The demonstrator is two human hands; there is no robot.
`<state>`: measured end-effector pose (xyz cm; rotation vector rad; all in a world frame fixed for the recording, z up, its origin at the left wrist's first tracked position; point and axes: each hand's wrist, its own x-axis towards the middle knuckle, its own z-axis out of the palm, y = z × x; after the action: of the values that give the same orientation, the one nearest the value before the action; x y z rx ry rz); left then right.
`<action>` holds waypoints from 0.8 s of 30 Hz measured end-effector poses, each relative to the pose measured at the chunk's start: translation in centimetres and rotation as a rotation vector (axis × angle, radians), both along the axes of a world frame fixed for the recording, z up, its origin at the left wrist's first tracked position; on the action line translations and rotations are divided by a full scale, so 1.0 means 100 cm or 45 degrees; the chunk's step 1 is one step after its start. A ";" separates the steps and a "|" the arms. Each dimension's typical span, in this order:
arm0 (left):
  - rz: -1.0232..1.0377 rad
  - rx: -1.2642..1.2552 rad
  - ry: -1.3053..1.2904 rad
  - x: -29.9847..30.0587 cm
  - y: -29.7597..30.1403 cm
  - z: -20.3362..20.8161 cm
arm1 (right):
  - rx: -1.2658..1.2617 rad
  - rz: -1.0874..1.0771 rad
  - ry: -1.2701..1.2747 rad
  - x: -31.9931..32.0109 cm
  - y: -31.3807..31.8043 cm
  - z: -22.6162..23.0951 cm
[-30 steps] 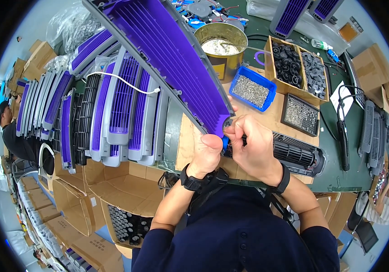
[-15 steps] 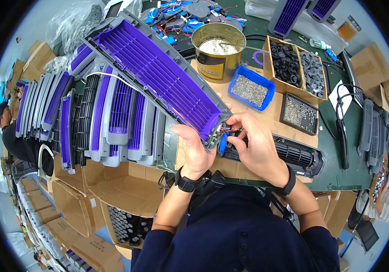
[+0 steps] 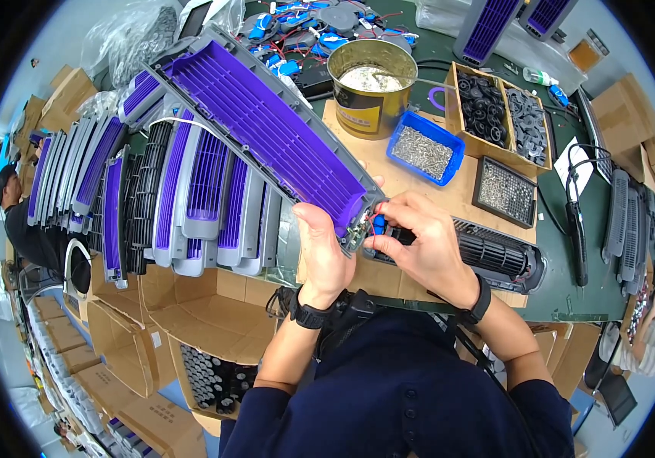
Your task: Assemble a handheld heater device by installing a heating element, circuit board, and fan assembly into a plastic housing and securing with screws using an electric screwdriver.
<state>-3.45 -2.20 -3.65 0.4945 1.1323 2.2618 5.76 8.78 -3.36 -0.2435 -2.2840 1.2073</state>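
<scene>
My left hand [image 3: 326,250] holds up the lower end of a long grey fan housing cover [image 3: 270,141] with a purple slatted inside. The cover tilts up toward the far left, its slatted inside facing me. At its near end sits a small circuit board [image 3: 357,227] with red wires. My right hand [image 3: 432,246] is closed, thumb and fingers pinching at a small blue wrapped part [image 3: 378,224] beside those wires. Under the right hand lies a dark housing with a black ribbed fan roller [image 3: 495,253], its left part hidden by the hands.
Beyond my hands stand a metal can [image 3: 371,95], a blue tray of screws [image 3: 425,149], a black tray of small metal parts [image 3: 504,191] and a wooden box of black parts [image 3: 483,107]. Purple-grey covers [image 3: 205,183] stand at left. A black electric screwdriver [image 3: 576,237] lies right.
The cover's near end has shifted slightly left and down. My right hand has moved a little left with it, and less of the blue part shows between its fingers.
</scene>
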 end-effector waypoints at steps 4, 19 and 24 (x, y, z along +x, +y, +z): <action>-0.078 -0.002 -0.111 0.001 -0.002 0.009 | 0.101 0.040 -0.060 -0.003 0.001 -0.006; 0.125 0.084 -0.100 -0.010 0.001 -0.003 | -0.159 0.052 -0.239 0.015 0.024 0.004; 0.084 0.129 -0.095 -0.011 -0.002 -0.003 | -0.639 0.259 -0.286 0.013 0.019 -0.002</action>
<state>-4.55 -2.36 -4.00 0.4137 1.0150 2.3834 7.02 10.69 -3.57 -0.3493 -2.1898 1.9407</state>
